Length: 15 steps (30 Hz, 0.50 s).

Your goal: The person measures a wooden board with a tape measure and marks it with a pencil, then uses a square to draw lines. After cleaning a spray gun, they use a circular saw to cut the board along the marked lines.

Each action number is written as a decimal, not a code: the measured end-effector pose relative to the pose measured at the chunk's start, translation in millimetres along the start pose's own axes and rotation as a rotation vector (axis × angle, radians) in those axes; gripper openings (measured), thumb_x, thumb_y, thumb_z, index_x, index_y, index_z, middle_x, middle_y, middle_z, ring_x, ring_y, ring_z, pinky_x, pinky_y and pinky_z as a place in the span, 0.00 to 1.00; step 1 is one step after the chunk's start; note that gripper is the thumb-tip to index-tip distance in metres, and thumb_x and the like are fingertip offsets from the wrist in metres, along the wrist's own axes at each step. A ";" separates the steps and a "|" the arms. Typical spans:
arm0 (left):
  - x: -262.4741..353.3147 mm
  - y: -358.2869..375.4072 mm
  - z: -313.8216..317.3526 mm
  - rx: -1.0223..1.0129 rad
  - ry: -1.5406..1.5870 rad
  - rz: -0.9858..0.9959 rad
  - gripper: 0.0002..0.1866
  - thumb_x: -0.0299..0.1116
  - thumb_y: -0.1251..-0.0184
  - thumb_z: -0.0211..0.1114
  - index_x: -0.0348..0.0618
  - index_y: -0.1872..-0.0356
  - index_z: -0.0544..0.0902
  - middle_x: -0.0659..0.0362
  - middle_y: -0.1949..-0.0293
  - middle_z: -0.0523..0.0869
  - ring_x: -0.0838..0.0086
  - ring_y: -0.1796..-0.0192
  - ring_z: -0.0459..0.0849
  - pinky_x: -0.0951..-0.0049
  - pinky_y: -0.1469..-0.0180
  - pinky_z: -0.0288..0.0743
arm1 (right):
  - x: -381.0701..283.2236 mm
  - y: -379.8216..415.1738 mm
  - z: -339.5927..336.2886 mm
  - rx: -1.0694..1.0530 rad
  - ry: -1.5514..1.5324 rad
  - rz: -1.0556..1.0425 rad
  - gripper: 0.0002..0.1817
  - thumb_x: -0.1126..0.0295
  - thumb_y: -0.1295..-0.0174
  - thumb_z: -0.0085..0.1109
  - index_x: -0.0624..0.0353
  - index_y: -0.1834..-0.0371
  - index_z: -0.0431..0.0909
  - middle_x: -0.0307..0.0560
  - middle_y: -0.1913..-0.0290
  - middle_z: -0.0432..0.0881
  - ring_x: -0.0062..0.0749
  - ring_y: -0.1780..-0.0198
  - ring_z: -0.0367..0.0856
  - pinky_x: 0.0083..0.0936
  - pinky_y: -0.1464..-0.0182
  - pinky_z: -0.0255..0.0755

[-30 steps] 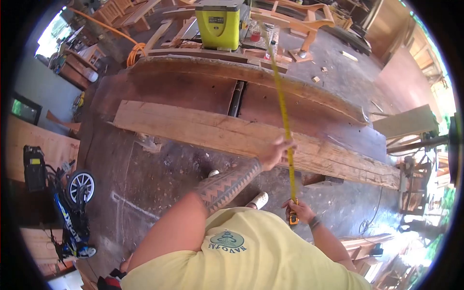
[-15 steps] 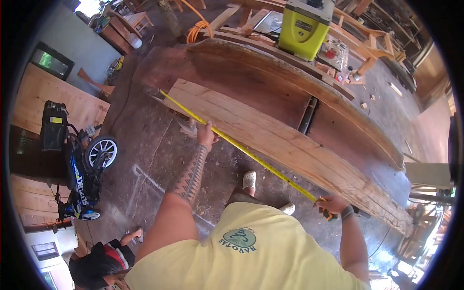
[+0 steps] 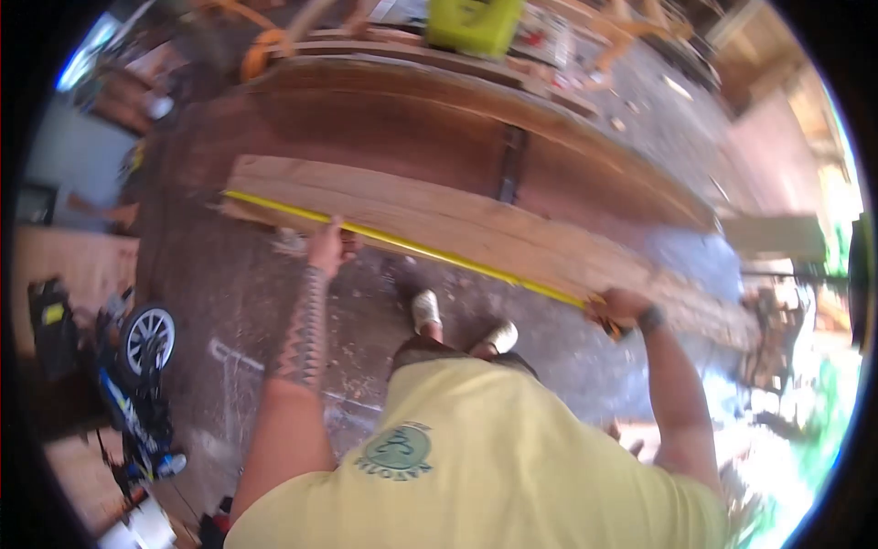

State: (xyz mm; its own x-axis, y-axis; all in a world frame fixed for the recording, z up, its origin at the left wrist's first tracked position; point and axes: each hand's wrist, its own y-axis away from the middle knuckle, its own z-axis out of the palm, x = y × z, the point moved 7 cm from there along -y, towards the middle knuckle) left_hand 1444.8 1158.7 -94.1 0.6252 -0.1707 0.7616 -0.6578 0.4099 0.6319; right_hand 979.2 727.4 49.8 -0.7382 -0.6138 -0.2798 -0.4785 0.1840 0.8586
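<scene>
Head view: a thin yellow tape measure (image 3: 412, 245) stretches taut along the near edge of a long pale plank (image 3: 476, 224). The left hand (image 3: 327, 245) pinches the tape; the right hand (image 3: 620, 306) grips its case.

A wide dark reddish slab (image 3: 384, 137) lies across the workshop floor (image 3: 238, 302). Beyond its far edge stands a lime-green machine (image 3: 474, 20), with a coil of orange hose (image 3: 261, 46) to its left. A small blue bike (image 3: 137, 384) with a white-spoked wheel rests near the floor's left edge.
</scene>
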 end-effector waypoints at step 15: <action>-11.2 106.5 219.2 -0.133 -1.264 0.850 0.18 0.40 0.36 0.76 0.47 0.48 0.86 0.50 0.40 0.85 0.49 0.33 0.80 0.49 0.29 0.74 | 32.6 -70.4 -23.4 0.344 0.131 0.101 0.32 0.40 0.29 0.64 0.62 0.46 0.90 0.60 0.45 0.91 0.56 0.41 0.89 0.46 0.39 0.81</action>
State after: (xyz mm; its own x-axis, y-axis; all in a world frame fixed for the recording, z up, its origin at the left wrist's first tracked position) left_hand 1275.7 1007.9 -3.8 -0.7074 -0.4512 0.5440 -0.5411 0.8409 -0.0061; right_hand 999.9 676.5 -9.7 -0.7335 -0.6681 -0.1252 -0.5547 0.4818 0.6784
